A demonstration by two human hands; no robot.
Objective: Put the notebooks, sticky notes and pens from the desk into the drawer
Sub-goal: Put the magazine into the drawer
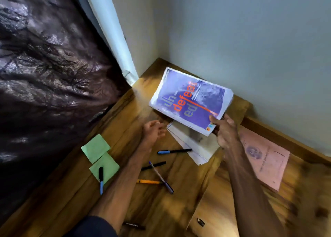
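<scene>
Now right hand (226, 133) gripping purple notebook (191, 99) corner, left hand (154, 129) just beside, empty

— Lighting? Dim overall, cool daylight along the window frame (114, 40) at top left, glare on the desk (143, 86) near the corner.
— Shadows? Soft, under the purple notebook (191, 99).
— Sharpness? Motion blur throughout, heaviest at lower right; smeared dark curtain (44, 66).
— Distortion? Wide-angle bending at the edges.

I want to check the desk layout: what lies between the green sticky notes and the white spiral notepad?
In the head view, the left hand and its forearm cross that stretch between the green sticky notes and the white spiral notepad.
</scene>
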